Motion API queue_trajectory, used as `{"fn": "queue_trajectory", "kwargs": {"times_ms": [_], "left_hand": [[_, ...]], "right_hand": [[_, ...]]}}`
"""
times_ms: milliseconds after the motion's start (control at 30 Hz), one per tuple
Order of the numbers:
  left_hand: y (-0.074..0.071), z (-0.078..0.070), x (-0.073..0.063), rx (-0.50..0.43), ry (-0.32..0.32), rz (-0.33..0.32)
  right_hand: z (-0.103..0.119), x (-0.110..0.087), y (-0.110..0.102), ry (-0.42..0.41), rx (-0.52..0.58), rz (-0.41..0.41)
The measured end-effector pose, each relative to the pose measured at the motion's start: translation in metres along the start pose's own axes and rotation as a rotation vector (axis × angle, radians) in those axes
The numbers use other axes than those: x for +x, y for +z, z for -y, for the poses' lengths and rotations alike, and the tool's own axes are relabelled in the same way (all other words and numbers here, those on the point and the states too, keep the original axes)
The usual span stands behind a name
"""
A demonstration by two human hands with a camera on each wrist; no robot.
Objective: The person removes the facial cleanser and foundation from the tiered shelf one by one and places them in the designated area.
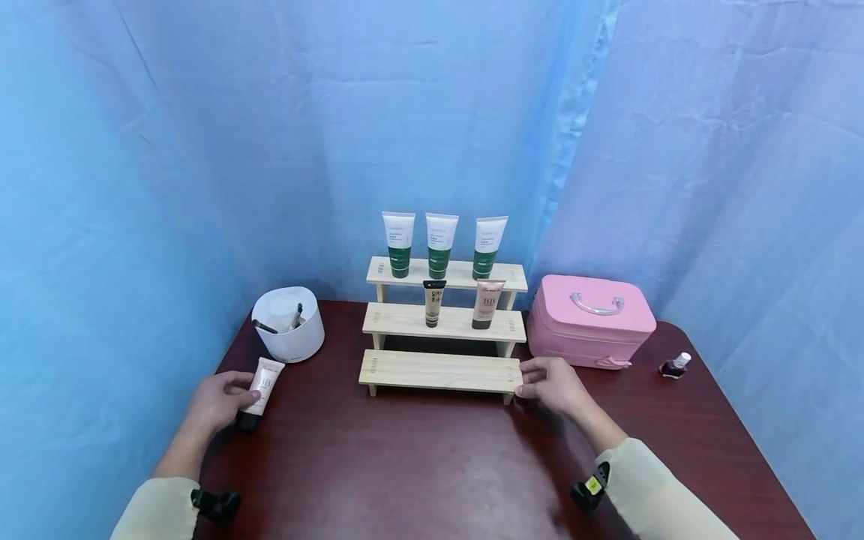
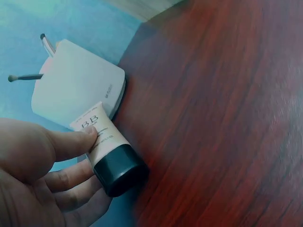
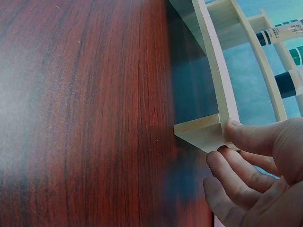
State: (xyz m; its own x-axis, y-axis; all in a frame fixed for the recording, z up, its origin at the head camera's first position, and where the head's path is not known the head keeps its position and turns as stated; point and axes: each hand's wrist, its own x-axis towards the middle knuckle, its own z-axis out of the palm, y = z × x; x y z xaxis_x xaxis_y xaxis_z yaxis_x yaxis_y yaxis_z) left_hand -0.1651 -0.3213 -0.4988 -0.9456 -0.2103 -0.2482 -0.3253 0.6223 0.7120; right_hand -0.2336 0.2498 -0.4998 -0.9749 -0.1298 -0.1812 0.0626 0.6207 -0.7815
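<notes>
My left hand (image 1: 214,405) pinches a pale pink BB cream tube (image 1: 266,381) with a black cap. In the left wrist view my thumb lies across the label of the tube (image 2: 110,137), its cap tilted down over the table. On the other side, my right hand (image 1: 556,384) grips the right end of the lowest step (image 1: 439,370) of a three-step wooden display stand. The right wrist view has the thumb on the edge of that step (image 3: 218,71) and fingers underneath. A gold tube (image 1: 433,306) and another pink BB tube (image 1: 487,306) stand on the middle step.
Three white-and-green tubes (image 1: 439,244) line the top step. A white round holder (image 1: 294,341) with makeup brushes stands at the left. Right of the stand are a pink case (image 1: 590,319) and a small dark bottle (image 1: 673,367). Blue curtains (image 1: 432,112) surround the dark red table (image 1: 405,465).
</notes>
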Motion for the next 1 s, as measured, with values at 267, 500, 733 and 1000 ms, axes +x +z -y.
{"fn": "queue_trajectory", "kwargs": {"times_ms": [267,500,733,1000], "left_hand": [[-0.0001,0.0055,0.0045,0.042,-0.026,-0.005],[-0.0013,0.0074,0.0041,0.086,-0.018,0.001],[-0.0028,0.0060,0.0022,0.151,-0.030,0.006],[-0.0022,0.0054,0.0037,0.167,-0.071,-0.011]], "right_hand": [[-0.0009,-0.0021,-0.0004,0.008,0.003,-0.011],[0.0020,-0.0021,-0.0001,-0.001,0.016,-0.003],[0.0020,-0.0016,0.0011,-0.004,0.004,-0.008],[0.0014,-0.0008,0.0001,-0.004,-0.002,-0.013]]}}
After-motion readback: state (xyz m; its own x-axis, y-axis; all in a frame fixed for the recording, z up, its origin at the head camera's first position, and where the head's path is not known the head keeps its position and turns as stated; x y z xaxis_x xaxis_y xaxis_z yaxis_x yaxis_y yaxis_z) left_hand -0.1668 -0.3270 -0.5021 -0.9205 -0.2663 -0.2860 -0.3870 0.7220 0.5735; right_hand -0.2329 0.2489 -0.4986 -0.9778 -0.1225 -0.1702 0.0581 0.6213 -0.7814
